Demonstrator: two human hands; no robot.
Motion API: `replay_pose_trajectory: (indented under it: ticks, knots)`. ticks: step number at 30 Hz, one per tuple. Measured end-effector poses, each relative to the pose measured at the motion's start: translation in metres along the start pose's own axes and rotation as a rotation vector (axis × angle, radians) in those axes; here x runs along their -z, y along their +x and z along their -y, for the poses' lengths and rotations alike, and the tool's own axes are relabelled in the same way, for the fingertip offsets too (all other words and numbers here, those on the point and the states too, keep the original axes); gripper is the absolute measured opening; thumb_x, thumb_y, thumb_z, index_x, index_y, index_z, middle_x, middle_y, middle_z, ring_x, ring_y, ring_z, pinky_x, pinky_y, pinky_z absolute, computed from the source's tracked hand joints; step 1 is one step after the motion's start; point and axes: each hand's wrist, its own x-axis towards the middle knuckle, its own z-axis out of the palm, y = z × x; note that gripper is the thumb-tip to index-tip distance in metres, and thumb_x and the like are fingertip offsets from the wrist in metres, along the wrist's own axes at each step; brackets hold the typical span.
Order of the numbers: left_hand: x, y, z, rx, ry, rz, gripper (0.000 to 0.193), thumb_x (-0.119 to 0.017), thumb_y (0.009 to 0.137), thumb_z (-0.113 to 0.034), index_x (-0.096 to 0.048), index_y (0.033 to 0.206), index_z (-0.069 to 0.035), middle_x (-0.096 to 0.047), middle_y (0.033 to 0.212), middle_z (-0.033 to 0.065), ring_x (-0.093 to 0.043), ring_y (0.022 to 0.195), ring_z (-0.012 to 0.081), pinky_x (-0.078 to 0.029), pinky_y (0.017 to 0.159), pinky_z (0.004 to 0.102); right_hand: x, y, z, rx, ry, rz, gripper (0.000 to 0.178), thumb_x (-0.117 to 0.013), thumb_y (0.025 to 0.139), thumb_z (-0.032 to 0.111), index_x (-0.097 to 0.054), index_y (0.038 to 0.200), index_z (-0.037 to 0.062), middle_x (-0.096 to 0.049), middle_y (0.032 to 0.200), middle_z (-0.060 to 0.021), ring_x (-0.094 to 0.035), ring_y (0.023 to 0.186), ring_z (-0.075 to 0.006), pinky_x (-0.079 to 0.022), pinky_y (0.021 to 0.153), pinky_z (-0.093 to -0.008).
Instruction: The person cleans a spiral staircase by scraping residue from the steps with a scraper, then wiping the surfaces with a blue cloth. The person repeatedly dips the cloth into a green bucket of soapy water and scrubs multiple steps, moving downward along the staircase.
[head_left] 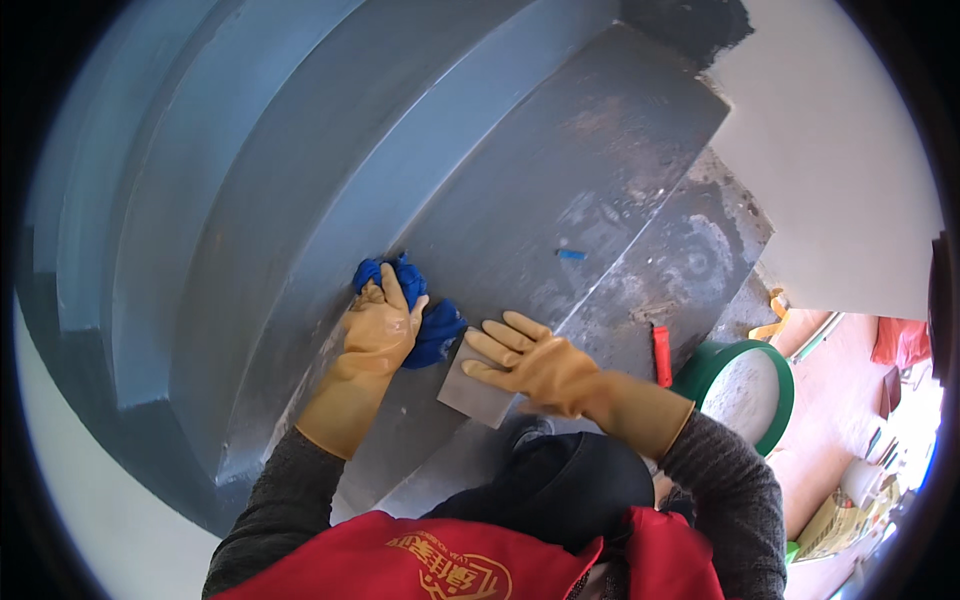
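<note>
My left hand [372, 338], in a tan rubber glove, is closed on a bunched blue cloth [434, 336] and presses it into the corner between a grey stair tread [500, 240] and its riser [400, 180]. Part of the cloth hangs loose to the right of the fingers. On the same tread, nearer to me, my right hand [545, 368] wears a matching glove. Its fingers lie stretched out over the upper edge of a flat grey square sheet [476, 398], whose material I cannot make out.
A small blue scrap [571, 255] lies on the tread. On the lower step, marked with pale smears, are a red-handled tool [662, 356] and a green bucket [687, 378] with whitish contents. A pale wall [830, 170] rises at right. Bags and tools lie beyond the bucket.
</note>
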Motion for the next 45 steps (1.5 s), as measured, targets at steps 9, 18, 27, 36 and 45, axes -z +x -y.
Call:
replay_pose_trajectory:
  ticks: [9,18,27,36,45]
  knots:
    - [0.075,-0.057,0.079,0.327,-0.775,0.426,0.060,-0.064,0.103,-0.037,-0.054,0.152,-0.003,-0.072,0.125,0.0296,-0.069,0.119,0.0483,-0.053,0.104,0.0482,0.008,-0.020,0.002,-0.023,-0.082,-0.448,0.043,-0.064,0.079,0.017,-0.069,0.116,-0.0025,-0.068,0.128,-0.0201,-0.064,0.122,-0.0392,-0.053,0.107,-0.0512]
    - [0.029,0.095,-0.072,-0.236,-0.656,-0.102,0.090,-0.075,0.097,-0.040,-0.033,0.160,0.009,-0.059,0.135,0.0400,-0.050,0.130,0.0573,-0.031,0.122,0.0582,0.009,-0.194,-0.010,-0.647,-0.162,-0.524,0.046,-0.066,0.078,0.016,-0.070,0.120,-0.0047,-0.068,0.126,-0.0210,-0.065,0.116,-0.0443,-0.052,0.104,-0.0545]
    - [0.020,0.364,-0.199,-0.539,-0.714,-0.396,0.069,-0.064,0.101,-0.049,-0.047,0.158,-0.013,-0.063,0.140,0.0234,-0.056,0.127,0.0433,-0.039,0.118,0.0498,-0.027,-0.252,-0.017,-0.798,-0.163,-0.332,0.048,-0.075,0.077,0.024,-0.069,0.120,0.0015,-0.069,0.124,-0.0116,-0.060,0.121,-0.0351,-0.048,0.108,-0.0486]
    - [0.059,0.382,-0.279,-1.153,-0.859,-0.138,0.056,-0.065,0.104,-0.042,-0.055,0.152,-0.016,-0.052,0.152,0.0217,-0.046,0.143,0.0334,-0.032,0.122,0.0442,-0.039,-0.257,-0.020,-0.881,-0.195,-0.279,0.047,-0.073,0.080,0.017,-0.070,0.123,-0.0008,-0.072,0.123,-0.0148,-0.065,0.121,-0.0354,-0.049,0.111,-0.0486]
    - [0.052,0.128,-0.120,-1.469,-1.121,0.125,0.057,-0.089,0.075,-0.038,-0.072,0.122,-0.011,-0.071,0.110,0.0169,-0.068,0.109,0.0343,-0.039,0.115,0.0581,-0.048,-0.254,-0.019,-0.887,-0.276,-0.186,0.046,-0.072,0.086,0.021,-0.070,0.128,0.0005,-0.074,0.123,-0.0166,-0.067,0.120,-0.0370,-0.047,0.114,-0.0507]
